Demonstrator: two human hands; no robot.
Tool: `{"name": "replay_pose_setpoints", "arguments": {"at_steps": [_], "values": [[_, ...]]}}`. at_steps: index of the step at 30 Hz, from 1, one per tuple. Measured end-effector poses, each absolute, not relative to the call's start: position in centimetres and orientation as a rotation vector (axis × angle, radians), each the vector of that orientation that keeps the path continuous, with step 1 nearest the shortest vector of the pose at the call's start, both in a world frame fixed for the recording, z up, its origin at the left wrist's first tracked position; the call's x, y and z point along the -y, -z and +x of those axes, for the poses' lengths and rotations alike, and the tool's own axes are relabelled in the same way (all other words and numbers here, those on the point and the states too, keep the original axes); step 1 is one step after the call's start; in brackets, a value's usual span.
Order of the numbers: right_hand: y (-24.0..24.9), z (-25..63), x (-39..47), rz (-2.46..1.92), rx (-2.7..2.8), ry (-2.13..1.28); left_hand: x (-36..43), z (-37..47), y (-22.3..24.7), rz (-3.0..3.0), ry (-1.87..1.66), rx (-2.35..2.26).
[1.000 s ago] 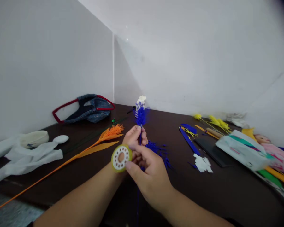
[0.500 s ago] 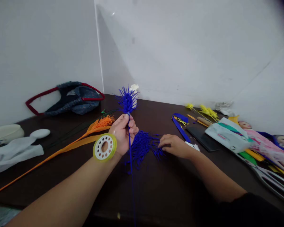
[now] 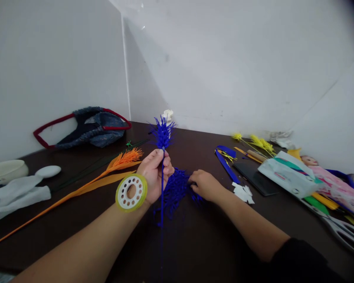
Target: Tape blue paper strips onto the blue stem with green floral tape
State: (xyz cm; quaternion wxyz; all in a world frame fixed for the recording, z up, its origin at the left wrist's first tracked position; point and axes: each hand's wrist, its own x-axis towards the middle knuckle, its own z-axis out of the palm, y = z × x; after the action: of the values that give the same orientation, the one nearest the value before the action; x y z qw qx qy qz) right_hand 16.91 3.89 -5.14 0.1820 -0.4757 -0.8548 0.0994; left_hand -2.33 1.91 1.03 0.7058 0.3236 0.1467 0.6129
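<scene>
Upright in my left hand (image 3: pixel 157 171) is a blue artificial wheat ear (image 3: pixel 163 133) on a long thin stem; thumb and fingers pinch the stem just below the bristly head. A roll of yellow-edged tape (image 3: pixel 131 192) rests against my left wrist. Between my arms a pile of small blue paper pieces (image 3: pixel 175 188) lies on the dark table. My right hand (image 3: pixel 205 184) reaches to the pile's right side with its fingers curled down into the pieces. Its fingertips are partly hidden, so what they pinch is unclear.
A finished orange wheat stalk (image 3: pixel 124 159) lies left, near a white spoon (image 3: pixel 48 171) and bowl (image 3: pixel 8 169). A denim bag (image 3: pixel 97 129) sits behind. To the right are blue ribbon (image 3: pixel 226 165), white scraps (image 3: pixel 243 192), a plastic packet (image 3: pixel 289 175), scissors (image 3: pixel 342 232) and dolls (image 3: pixel 333 181).
My right hand has moved slightly left and deeper into the blue pile, its fingers more curled. The white scraps beside my right forearm show more. My left hand keeps its hold.
</scene>
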Motion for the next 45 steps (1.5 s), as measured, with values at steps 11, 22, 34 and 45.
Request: {"name": "replay_pose_setpoints", "arguments": {"at_steps": [11, 22, 34, 45], "values": [[1.8, 17.4, -2.6, -1.128, 1.736, -0.782, -1.4, -2.3, -1.1, 0.717, -1.336, -0.38], [-3.4, 11.2, -1.7, -0.492, 1.204, -1.342, -0.9, -2.0, -1.2, 0.724, -1.309, -0.457], [-3.2, 8.6, -2.1, -0.58, 1.165, -1.28, -0.6, -2.1, -1.6, 0.66, -1.26, -0.41], [-5.6, 11.1, -0.9, -0.884, 1.67, -0.725, -0.8, -2.3, -1.4, 0.701, -1.261, -0.432]]}}
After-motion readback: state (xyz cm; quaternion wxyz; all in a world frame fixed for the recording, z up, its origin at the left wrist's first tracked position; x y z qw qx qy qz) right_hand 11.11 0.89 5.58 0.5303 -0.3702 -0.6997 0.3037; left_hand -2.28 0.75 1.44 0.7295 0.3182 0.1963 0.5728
